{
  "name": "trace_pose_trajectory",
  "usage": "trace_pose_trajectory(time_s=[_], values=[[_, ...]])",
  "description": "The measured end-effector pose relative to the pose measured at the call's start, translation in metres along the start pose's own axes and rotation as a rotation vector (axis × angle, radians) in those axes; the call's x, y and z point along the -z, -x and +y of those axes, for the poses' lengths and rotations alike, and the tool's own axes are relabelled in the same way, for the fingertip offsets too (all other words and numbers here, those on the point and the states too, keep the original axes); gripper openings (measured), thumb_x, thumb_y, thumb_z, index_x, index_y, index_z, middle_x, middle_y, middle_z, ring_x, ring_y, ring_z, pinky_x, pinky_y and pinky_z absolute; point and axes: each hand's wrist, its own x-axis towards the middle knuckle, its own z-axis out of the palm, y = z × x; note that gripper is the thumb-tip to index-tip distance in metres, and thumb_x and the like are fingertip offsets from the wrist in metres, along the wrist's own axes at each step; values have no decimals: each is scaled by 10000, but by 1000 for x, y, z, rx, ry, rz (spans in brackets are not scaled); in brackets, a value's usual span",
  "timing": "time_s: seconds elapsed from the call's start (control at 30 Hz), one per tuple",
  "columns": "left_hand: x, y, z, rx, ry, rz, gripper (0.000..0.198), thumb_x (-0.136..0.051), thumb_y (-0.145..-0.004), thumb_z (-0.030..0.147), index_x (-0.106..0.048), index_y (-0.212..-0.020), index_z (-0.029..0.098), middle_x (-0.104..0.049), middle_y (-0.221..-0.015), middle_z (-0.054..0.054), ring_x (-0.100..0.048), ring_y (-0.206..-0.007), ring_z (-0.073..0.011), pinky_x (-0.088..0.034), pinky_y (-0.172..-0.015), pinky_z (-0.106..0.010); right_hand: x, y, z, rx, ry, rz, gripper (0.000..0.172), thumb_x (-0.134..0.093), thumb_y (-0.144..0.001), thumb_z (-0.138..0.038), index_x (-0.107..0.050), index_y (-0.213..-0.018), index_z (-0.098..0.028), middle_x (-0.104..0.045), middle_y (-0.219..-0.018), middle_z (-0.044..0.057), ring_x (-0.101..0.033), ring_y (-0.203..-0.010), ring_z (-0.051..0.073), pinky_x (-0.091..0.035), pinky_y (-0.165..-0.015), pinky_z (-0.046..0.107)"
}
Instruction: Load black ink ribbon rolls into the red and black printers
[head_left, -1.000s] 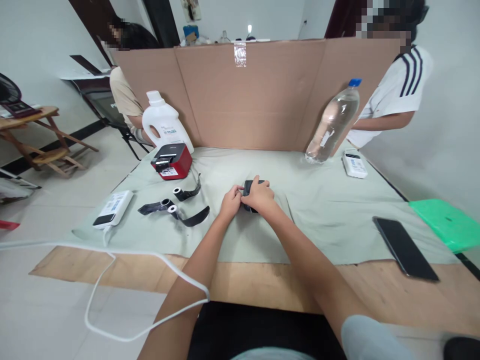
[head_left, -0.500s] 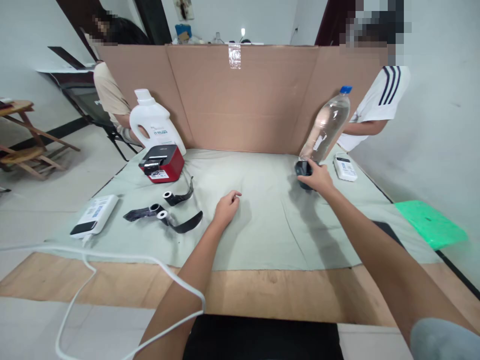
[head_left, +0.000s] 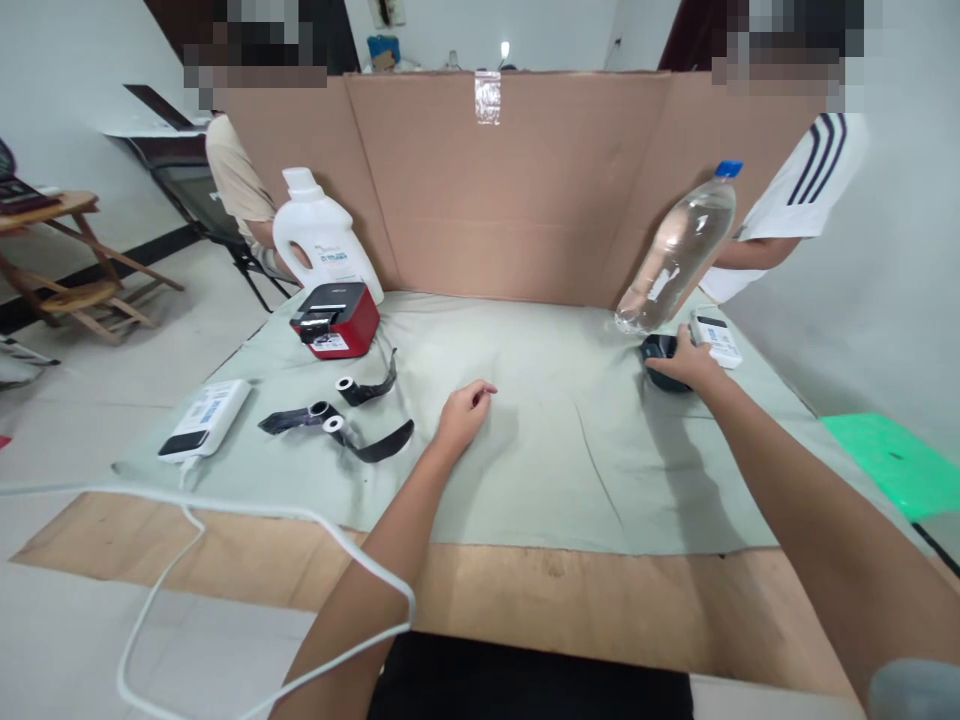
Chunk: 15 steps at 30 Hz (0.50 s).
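Note:
My right hand (head_left: 686, 365) reaches to the far right of the grey cloth (head_left: 540, 440) and is closed on a small black object (head_left: 657, 350), pressed onto the cloth beside the base of a clear plastic bottle (head_left: 679, 250). A white remote (head_left: 716, 337) lies just right of that hand. My left hand (head_left: 465, 412) rests in the middle of the cloth with fingers loosely curled and nothing in it. Left of it lie black ribbon spools with loose strips (head_left: 352, 420).
A red label printer (head_left: 336, 320) and a white jug (head_left: 319, 240) stand at the back left. A white power bank (head_left: 204, 417) with a white cable (head_left: 225, 520) lies at the left edge. A cardboard screen (head_left: 510, 180) walls the back. Two people sit behind it.
My right hand has carried the black object from the cloth's middle to the far right and set it down by the bottle. My left hand let go and stayed in the middle.

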Motion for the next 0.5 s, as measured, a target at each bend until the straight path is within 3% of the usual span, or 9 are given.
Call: trace_pose_trajectory(time_s=[0.07,0.13,0.27,0.37,0.5], values=[[9,-1,13,-38,109,59,236,-511,-883,196,-735,-955,214,-578,-675,15,-521,-642,-144,-407,-667,-258,0,6,-14,57,79,155,1078,-694,-854,-621,-110,-1673,-234,-224,-1634,337,-314,-1455,562,-343,-1043,663],[26,-3,29,-76,212,152,221,-515,-887,203,-723,-963,203,-567,-675,18,-510,-628,-130,-406,-644,-245,-2,17,-37,234,132,310,1053,-686,-861,-603,-134,-1671,-218,-228,-1639,328,-288,-1451,567,-276,-1076,698],[88,-13,46,-159,272,405,176,-554,-890,229,-708,-971,200,-574,-689,18,-555,-664,-127,-426,-646,-231,-19,46,-116,596,34,387,940,-660,-862,-523,-258,-1643,-189,-370,-1599,275,-387,-1390,510,-263,-1102,684],[149,-25,26,-163,173,644,148,-559,-884,228,-693,-933,191,-633,-770,1,-601,-732,-139,-466,-696,-240,-43,73,-202,787,-174,326,753,-612,-868,-474,-455,-1547,-189,-516,-1518,211,-466,-1353,438,-306,-1104,636],[224,-47,-32,-44,-122,926,205,-534,-898,206,-694,-1023,170,-719,-1013,-67,-660,-953,-189,-505,-873,-285,-77,118,-327,870,-483,63,544,-547,-915,-434,-604,-1418,-234,-628,-1444,132,-556,-1319,343,-359,-1124,556]])
